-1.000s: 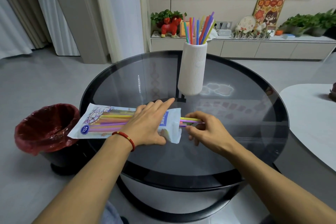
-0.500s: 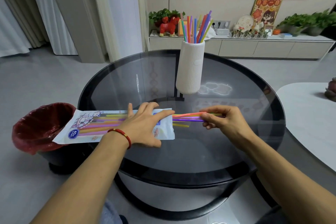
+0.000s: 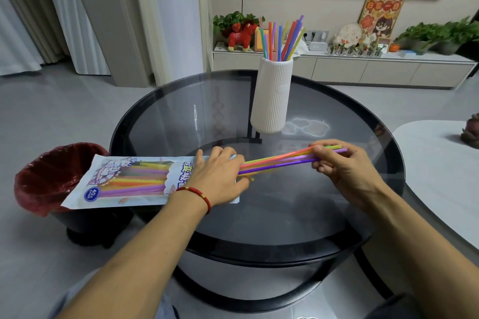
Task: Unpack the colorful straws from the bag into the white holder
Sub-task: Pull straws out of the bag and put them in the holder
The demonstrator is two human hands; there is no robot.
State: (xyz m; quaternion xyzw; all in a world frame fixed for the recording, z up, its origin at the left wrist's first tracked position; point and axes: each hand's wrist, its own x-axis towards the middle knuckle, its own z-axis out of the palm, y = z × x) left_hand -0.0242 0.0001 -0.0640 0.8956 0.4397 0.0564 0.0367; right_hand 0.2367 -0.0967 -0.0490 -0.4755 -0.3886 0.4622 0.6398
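Holder standing upright at table centre, holding a fan of straws. Bag lying flat at left edge, overhanging bin, more straws showing inside. Left hand pressing flat, fingers spread, on bag mouth. Right hand pinching a straw bunch, partly out. Mouth hidden under palm.

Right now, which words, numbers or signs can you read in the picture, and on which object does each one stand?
"40" in a blue circle, on the straw bag.
Large blue Chinese characters on the bag, beside the left hand: partly covered, not readable.
Red characters on the framed picture on the cabinet: too blurred.
Round plaque: too small to read.
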